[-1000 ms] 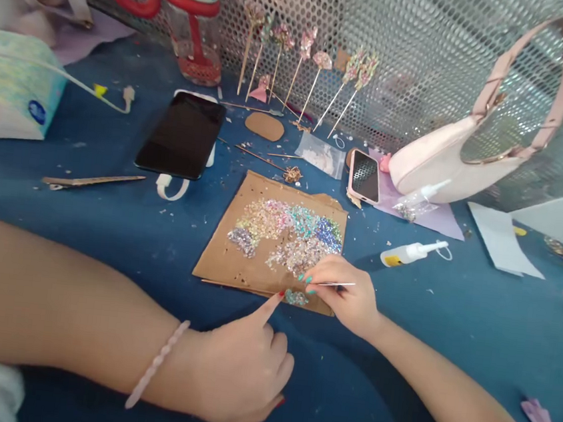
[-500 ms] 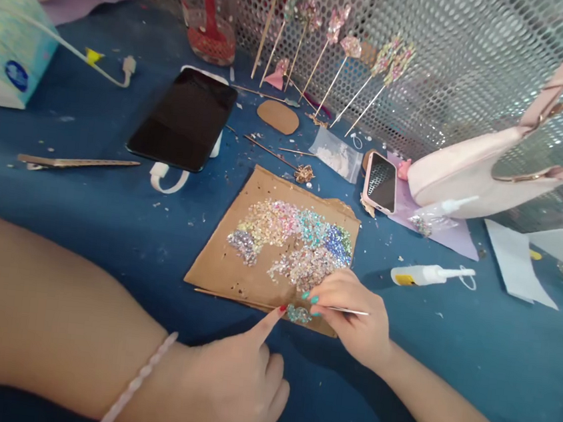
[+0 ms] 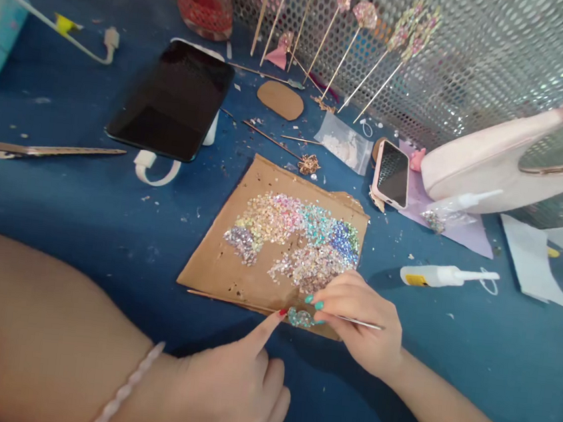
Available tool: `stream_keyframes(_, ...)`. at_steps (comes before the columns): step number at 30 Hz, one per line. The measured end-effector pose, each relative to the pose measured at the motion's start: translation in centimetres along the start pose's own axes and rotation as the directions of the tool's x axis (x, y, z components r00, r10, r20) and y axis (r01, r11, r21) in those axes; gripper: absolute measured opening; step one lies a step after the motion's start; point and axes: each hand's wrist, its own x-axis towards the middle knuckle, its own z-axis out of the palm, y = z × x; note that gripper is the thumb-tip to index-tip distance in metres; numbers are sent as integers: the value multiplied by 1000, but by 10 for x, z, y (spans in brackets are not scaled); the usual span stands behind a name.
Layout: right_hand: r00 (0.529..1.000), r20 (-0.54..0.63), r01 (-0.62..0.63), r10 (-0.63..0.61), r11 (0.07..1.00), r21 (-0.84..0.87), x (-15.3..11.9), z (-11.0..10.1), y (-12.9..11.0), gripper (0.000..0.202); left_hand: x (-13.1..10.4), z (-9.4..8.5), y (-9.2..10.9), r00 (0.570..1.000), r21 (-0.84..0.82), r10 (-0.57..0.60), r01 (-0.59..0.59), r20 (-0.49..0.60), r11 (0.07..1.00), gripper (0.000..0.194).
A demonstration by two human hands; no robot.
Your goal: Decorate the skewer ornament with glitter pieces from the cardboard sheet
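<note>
My right hand (image 3: 368,321), with teal nails, comes in from the lower right. Its fingers are closed on a thin pale stick-like tool (image 3: 361,323), whose tip is hidden. Beside the fingertips, at the near edge of a piece of brown cardboard (image 3: 216,258), lies a small teal glittery piece (image 3: 300,318). Another person's arm reaches in from the left, wearing a pale beaded bracelet (image 3: 126,389). That person's hand (image 3: 227,386), with red nails, points its index finger against or right beside the glittery piece. Sorted sequins (image 3: 306,260) in several colours cover the cardboard. My left hand does not show.
A white glue bottle (image 3: 433,276) lies right of the cardboard. Behind it are a pink phone (image 3: 392,174), a bag (image 3: 493,159) and a small plastic pouch (image 3: 344,142). A black tablet (image 3: 172,99) and long clip (image 3: 56,150) lie left. Decorated sticks (image 3: 340,63) lean on perforated metal.
The view has shifted down and closer, so items at the back sit higher in the picture. The tool in my right hand has tilted slightly. The other person's finger stays by the glittery piece.
</note>
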Motion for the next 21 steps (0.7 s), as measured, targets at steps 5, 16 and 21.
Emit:
stream_keyframes(5, 999, -36, 14, -12, 999, 49, -3, -3, 0, 4, -3, -1, -1, 1000, -2, 15, -15, 23, 1000, 12)
stream_keyframes(16, 1000, 3, 28, -28, 994, 102, -17, -19, -4, 5, 7, -2, -32, 955, -156, 226, -257, -192, 954, 26)
stream_keyframes(21, 999, 26, 39, -42, 996, 77, -17, -17, -4, 5, 11, -1, -37, 939, -181, 271, -310, -211, 933, 29)
